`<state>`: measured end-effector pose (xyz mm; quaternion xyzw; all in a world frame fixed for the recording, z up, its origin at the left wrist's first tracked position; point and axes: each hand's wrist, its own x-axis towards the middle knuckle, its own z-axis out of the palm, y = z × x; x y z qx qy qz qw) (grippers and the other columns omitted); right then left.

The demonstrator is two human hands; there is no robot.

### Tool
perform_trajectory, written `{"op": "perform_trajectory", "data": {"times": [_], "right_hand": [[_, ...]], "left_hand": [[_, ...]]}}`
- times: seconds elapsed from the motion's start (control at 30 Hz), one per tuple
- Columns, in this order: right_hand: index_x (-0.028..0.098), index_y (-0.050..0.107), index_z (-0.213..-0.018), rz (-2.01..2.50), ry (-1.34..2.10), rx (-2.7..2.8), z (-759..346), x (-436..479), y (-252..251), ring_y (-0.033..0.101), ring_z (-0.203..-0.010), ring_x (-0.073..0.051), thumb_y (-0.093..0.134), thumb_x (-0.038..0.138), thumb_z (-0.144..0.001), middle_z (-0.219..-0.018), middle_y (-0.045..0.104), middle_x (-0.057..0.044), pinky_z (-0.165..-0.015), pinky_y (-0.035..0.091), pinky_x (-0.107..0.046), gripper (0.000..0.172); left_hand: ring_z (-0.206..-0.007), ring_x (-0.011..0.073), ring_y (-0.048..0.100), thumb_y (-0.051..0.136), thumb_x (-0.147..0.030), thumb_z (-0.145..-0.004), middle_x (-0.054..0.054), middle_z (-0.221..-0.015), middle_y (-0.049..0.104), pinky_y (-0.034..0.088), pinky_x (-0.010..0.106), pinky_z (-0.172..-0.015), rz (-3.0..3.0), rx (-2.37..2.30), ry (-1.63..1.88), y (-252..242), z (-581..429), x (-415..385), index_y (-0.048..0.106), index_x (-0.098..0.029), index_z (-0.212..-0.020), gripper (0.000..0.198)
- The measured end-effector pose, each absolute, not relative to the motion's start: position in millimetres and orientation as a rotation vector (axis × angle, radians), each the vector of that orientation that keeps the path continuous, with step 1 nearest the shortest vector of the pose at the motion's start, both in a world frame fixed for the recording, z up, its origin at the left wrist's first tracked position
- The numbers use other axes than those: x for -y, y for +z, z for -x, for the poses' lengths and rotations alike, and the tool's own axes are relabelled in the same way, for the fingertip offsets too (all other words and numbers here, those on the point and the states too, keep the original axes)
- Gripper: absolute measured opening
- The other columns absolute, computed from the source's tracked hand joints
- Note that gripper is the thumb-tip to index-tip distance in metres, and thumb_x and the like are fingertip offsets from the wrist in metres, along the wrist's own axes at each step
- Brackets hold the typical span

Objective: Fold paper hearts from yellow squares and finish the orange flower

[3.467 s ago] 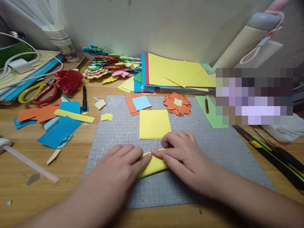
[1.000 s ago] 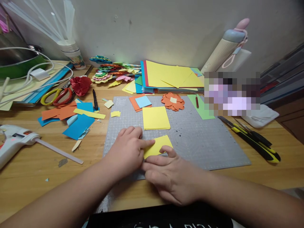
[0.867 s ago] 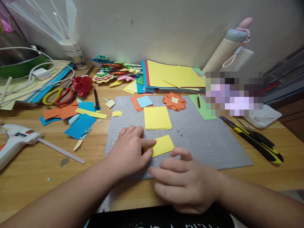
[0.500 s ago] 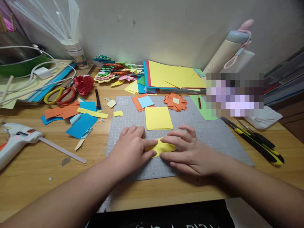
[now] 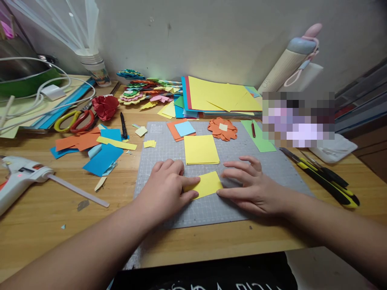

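A small folded yellow paper (image 5: 206, 184) lies on the grey cutting mat (image 5: 266, 169). My left hand (image 5: 166, 189) rests on the paper's left end, fingers curled, thumb and forefinger pinching its edge. My right hand (image 5: 254, 187) lies just right of the paper with fingers spread and flat on the mat, fingertips at the paper's right edge. A stack of yellow sheets (image 5: 201, 149) sits right behind the folded piece.
An orange paper flower (image 5: 222, 129), orange and blue squares (image 5: 181, 129) and a green strip (image 5: 259, 137) lie at the mat's back. Paper scraps (image 5: 99, 151), scissors (image 5: 74, 121) and a glue gun (image 5: 22, 177) are left; utility knives (image 5: 323, 175) right; coloured sheets (image 5: 220, 96) behind.
My right hand slid from the paper's near side over it to its right edge, now with fingers spread. The left hand stayed on the paper's left end. The view pulled back since the earliest frame.
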<state>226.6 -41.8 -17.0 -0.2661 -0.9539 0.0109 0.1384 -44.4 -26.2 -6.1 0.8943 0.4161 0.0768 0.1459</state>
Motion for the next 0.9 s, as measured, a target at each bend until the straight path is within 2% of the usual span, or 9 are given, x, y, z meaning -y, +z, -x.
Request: {"op": "perform_trajectory", "data": {"times": [0.3, 0.47, 0.57, 0.7, 0.9], "right_hand": [[0.028, 0.063, -0.099, 0.861, 0.067, 2.683, -240.6, 41.6, -3.9, 0.049, -0.117, -0.025, 0.047, 0.020, -0.085, -0.109, 0.062, -0.004, -0.101, 0.020, -0.052, 0.022], [0.020, 0.055, -0.118, 0.901, 0.279, 2.570, -216.3, 55.6, -2.3, 0.060, -0.100, -0.018, 0.042, 0.010, -0.085, -0.111, 0.066, -0.008, -0.093, 0.037, -0.042, 0.037], [0.019, 0.062, -0.106, 1.012, 0.292, 2.591, -204.3, 66.5, -8.0, 0.061, -0.098, -0.019, 0.046, 0.010, -0.085, -0.110, 0.067, -0.008, -0.091, 0.040, -0.042, 0.029], [0.018, 0.064, -0.103, 1.039, 0.278, 2.521, -201.0, 71.9, -15.6, 0.061, -0.099, -0.019, 0.047, 0.009, -0.083, -0.109, 0.068, -0.007, -0.094, 0.039, -0.043, 0.027], [0.018, 0.065, -0.096, 1.042, 0.310, 2.488, -201.8, 68.8, -15.7, 0.061, -0.094, -0.019, 0.046, 0.008, -0.083, -0.104, 0.069, -0.006, -0.090, 0.041, -0.043, 0.025]], "left_hand": [[-0.087, 0.0221, 0.045, 0.061, -0.040, -0.082, 0.001, -0.084, 0.049, 0.030, 0.038, -0.078, -2.600, -1.153, 0.241, -5.7, 43.3, 26.9, 0.068, -0.036, -0.100, 0.019], [-0.089, 0.0213, 0.046, 0.056, -0.033, -0.087, 0.002, -0.089, 0.053, 0.030, 0.038, -0.080, -2.711, -1.018, 0.299, -5.3, 41.5, 25.5, 0.066, -0.027, -0.094, 0.014], [-0.093, 0.0195, 0.048, 0.048, -0.025, -0.093, 0.002, -0.093, 0.057, 0.030, 0.036, -0.083, -2.796, -0.769, 0.283, -6.0, 40.9, 25.5, 0.063, -0.025, -0.101, 0.017], [-0.093, 0.0189, 0.050, 0.045, -0.022, -0.094, 0.001, -0.095, 0.060, 0.030, 0.034, -0.082, -2.857, -0.630, 0.186, -4.7, 40.3, 29.2, 0.059, -0.025, -0.111, 0.022], [-0.091, 0.0206, 0.050, 0.049, -0.021, -0.091, 0.002, -0.092, 0.062, 0.030, 0.037, -0.081, -3.064, -0.644, 0.060, 6.5, 34.8, 43.0, 0.060, -0.018, -0.104, 0.017]]}}
